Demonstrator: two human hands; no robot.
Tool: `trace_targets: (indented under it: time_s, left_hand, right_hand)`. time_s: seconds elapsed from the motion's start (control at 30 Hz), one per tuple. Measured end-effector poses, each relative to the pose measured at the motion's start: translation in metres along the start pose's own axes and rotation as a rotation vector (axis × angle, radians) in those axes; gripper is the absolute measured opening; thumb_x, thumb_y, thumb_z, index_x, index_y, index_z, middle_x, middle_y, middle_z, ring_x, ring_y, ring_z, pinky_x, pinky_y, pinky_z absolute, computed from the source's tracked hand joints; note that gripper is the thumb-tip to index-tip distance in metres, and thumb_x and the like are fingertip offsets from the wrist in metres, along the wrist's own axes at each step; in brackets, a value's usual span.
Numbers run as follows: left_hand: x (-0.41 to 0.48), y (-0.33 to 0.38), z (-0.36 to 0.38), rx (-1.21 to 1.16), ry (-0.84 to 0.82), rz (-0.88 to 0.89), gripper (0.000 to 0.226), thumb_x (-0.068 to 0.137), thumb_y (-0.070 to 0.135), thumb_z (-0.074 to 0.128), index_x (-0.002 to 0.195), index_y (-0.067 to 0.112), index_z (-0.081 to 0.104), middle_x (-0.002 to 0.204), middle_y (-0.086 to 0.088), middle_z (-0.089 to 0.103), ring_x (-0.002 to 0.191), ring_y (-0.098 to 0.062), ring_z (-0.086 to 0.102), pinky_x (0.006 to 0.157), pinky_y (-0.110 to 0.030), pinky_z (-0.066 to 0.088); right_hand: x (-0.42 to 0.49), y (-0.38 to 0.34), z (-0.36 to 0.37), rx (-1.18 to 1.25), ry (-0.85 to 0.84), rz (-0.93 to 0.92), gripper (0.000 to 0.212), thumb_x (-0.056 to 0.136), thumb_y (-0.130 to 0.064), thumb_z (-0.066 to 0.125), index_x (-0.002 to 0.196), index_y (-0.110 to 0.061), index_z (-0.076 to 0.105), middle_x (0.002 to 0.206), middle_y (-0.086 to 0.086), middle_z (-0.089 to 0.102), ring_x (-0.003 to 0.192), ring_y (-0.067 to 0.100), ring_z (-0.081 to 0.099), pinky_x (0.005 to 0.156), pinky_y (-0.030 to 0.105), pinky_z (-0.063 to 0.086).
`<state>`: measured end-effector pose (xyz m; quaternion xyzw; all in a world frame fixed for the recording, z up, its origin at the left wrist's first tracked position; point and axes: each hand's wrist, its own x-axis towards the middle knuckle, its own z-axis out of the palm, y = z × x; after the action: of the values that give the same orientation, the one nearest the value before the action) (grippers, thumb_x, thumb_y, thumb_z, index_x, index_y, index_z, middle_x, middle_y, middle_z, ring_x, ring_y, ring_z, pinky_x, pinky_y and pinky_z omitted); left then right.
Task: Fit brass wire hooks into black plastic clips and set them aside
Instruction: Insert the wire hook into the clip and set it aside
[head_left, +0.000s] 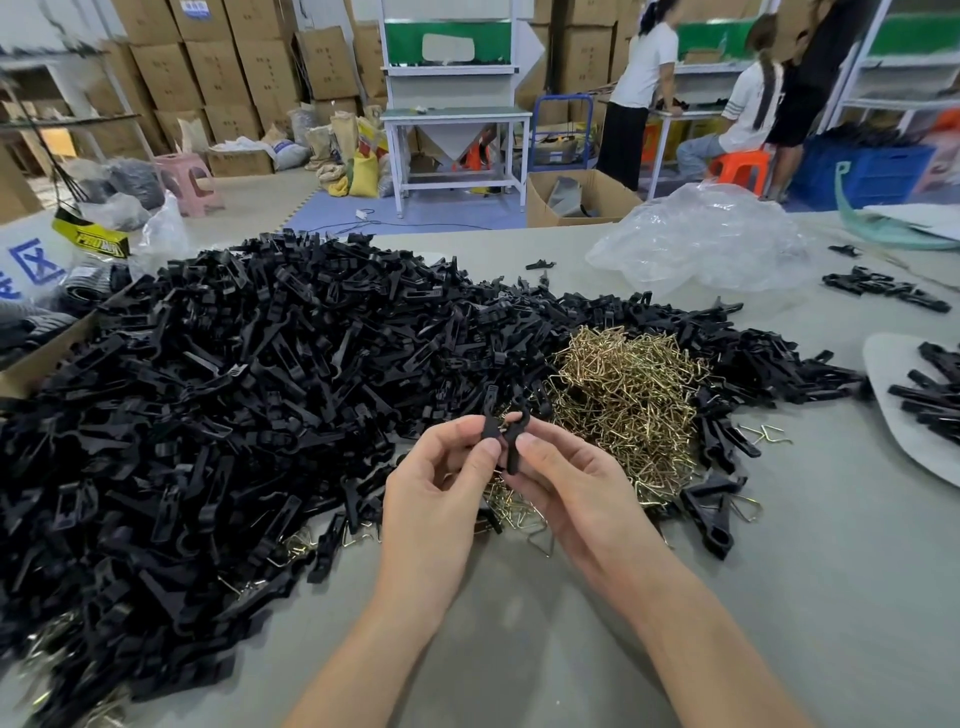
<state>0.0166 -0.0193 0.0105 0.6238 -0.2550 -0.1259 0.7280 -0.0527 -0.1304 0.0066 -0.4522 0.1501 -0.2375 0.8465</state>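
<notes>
A heap of clips covers the table at left. Left hand and right hand both pinch a held clip by the fingertips, above the table. The hook pile lies just beyond the right hand.

The clips heaped across the left and middle of the frame are black plastic with a dull sheen. The wire hooks right of centre are shiny brass-coloured metal. The desk is matt grey. Upper right, a crinkled clear plastic bag glints.
</notes>
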Motion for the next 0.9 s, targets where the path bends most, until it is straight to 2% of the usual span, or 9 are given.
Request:
trace_targets:
  time_s: [0.13, 0.27, 0.37, 0.47, 0.57, 0.7, 0.9]
  left_hand:
    - [0.0, 0.0, 0.0, 0.025, -0.002, 0.009, 0.016, 0.092, 0.014, 0.069, 0.099, 0.026, 0.075, 0.086, 0.005, 0.076, 0.081, -0.009, 0.068, 0.073, -0.013, 0.051]
    - [0.0, 0.0, -0.002, 0.017, 0.004, -0.001, 0.016, 0.092, 0.012, 0.069, 0.098, 0.026, 0.075, 0.088, 0.004, 0.076, 0.088, -0.022, 0.069, 0.073, -0.016, 0.054]
    - [-0.001, 0.001, -0.001, 0.029, -0.002, 0.01, 0.018, 0.092, 0.012, 0.069, 0.097, 0.028, 0.074, 0.089, 0.007, 0.077, 0.088, -0.015, 0.071, 0.075, -0.013, 0.052]
    - [0.0, 0.001, 0.0, 0.044, 0.003, 0.016, 0.017, 0.092, 0.013, 0.07, 0.097, 0.028, 0.075, 0.088, 0.005, 0.076, 0.086, -0.018, 0.069, 0.073, -0.013, 0.052]
    - [0.0, 0.0, -0.001, 0.058, -0.015, 0.031, 0.018, 0.092, 0.011, 0.069, 0.099, 0.028, 0.075, 0.091, 0.008, 0.077, 0.087, -0.012, 0.071, 0.076, -0.014, 0.052]
    - [0.0, -0.003, -0.002, 0.157, -0.016, 0.084, 0.019, 0.093, 0.012, 0.068, 0.104, 0.027, 0.075, 0.093, 0.013, 0.076, 0.09, -0.005, 0.07, 0.078, -0.012, 0.05]
    - [0.001, -0.01, -0.005, 0.368, -0.005, 0.192, 0.023, 0.095, 0.016, 0.065, 0.108, 0.034, 0.072, 0.097, 0.023, 0.072, 0.094, -0.001, 0.067, 0.079, -0.009, 0.047]
  right_hand:
    - [0.0, 0.0, -0.001, -0.028, 0.009, 0.007, 0.023, 0.088, -0.009, 0.067, 0.101, -0.02, 0.081, 0.112, 0.01, 0.076, 0.095, 0.014, 0.072, 0.079, 0.019, 0.056]
    - [0.0, 0.0, -0.002, -0.034, 0.002, -0.001, 0.027, 0.079, -0.018, 0.071, 0.105, -0.02, 0.08, 0.113, 0.011, 0.076, 0.096, 0.015, 0.072, 0.081, 0.02, 0.056]
    - [0.0, 0.001, -0.003, -0.028, 0.01, -0.006, 0.028, 0.079, -0.02, 0.072, 0.106, -0.018, 0.08, 0.112, 0.012, 0.075, 0.095, 0.016, 0.072, 0.081, 0.021, 0.056]
    - [0.0, 0.001, -0.004, -0.049, 0.006, -0.011, 0.023, 0.085, -0.013, 0.07, 0.105, -0.02, 0.08, 0.112, 0.01, 0.076, 0.096, 0.015, 0.072, 0.08, 0.02, 0.056]
    - [0.001, 0.002, -0.005, -0.088, -0.001, -0.023, 0.028, 0.08, -0.019, 0.073, 0.107, -0.021, 0.08, 0.112, 0.009, 0.076, 0.098, 0.016, 0.072, 0.082, 0.02, 0.056]
    - [0.001, 0.004, -0.007, -0.12, -0.01, -0.025, 0.032, 0.078, -0.023, 0.074, 0.109, -0.023, 0.079, 0.114, 0.008, 0.076, 0.104, 0.018, 0.071, 0.086, 0.022, 0.055]
    - [0.0, -0.001, -0.01, -0.073, -0.055, 0.026, 0.032, 0.078, -0.018, 0.075, 0.11, -0.018, 0.079, 0.109, 0.01, 0.076, 0.094, 0.016, 0.072, 0.08, 0.021, 0.056]
